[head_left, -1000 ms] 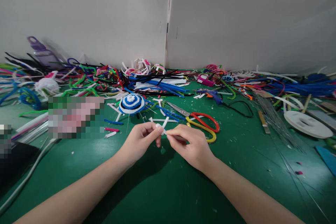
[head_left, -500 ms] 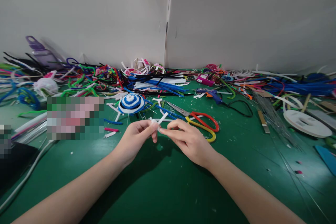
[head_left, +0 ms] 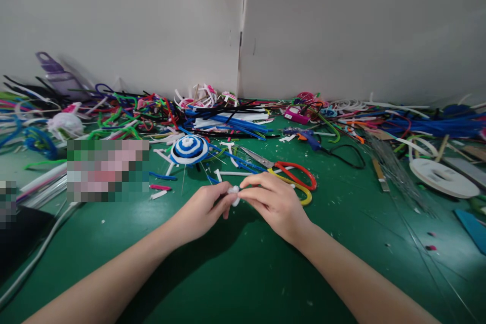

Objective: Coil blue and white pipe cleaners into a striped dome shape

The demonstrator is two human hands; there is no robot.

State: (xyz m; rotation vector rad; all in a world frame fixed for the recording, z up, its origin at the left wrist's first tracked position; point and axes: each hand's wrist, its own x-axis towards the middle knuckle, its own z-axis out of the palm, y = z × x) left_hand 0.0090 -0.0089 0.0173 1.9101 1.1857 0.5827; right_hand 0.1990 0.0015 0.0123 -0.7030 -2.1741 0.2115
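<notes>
Between my two hands is a small piece of white pipe cleaner point(head_left: 235, 191), curled up and partly covered by fingers. My left hand point(head_left: 207, 207) pinches it from the left with thumb and fingers. From the other side my right hand point(head_left: 275, 205) grips its edge between thumb and fingertips. Just beyond my left hand sits a blue and white spiral dome point(head_left: 189, 150) with thin wires sticking out below. Scissors point(head_left: 283, 169) with red and yellow handles lie behind my right hand, their blades pointing up and left.
Blue and white pipe cleaners point(head_left: 235, 124) lie heaped along the grey partition point(head_left: 152, 25). To the right are a blue glue gun point(head_left: 311, 139), a snap-off cutter point(head_left: 380, 174) and a white spool point(head_left: 421, 172). A purple bottle point(head_left: 63, 81) stands far left; a pale cable point(head_left: 45, 248) crosses the left side.
The white pipe cleaner's straight end, which stuck up between my fingers, is now folded into a compact curl. My left hand has shifted slightly right and down, closer to my right hand.
</notes>
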